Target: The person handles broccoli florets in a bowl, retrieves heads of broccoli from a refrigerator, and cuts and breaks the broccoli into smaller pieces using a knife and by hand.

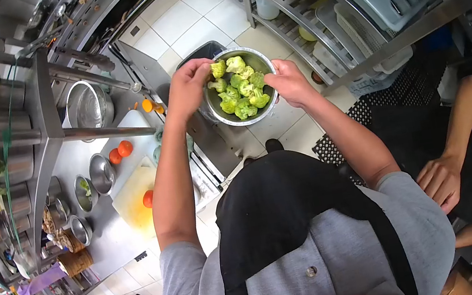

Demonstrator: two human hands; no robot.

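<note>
Broccoli (pixel 243 89) in the bowl (pixel 219 110), its rim gripped by the right hand (pixel 291 82) while a floret (pixel 218 69) is pinched by the left hand (pixel 190 87), could be spilled by one-sided support.

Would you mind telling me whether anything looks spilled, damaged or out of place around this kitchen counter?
The pale rectangular cutting board on the steel counter looks odd: a yellow-orange patch shows beside a round red tomato, perhaps juice or an old stain. Otherwise, no green broccoli florets appear spilled from the round metal bowl.
</note>
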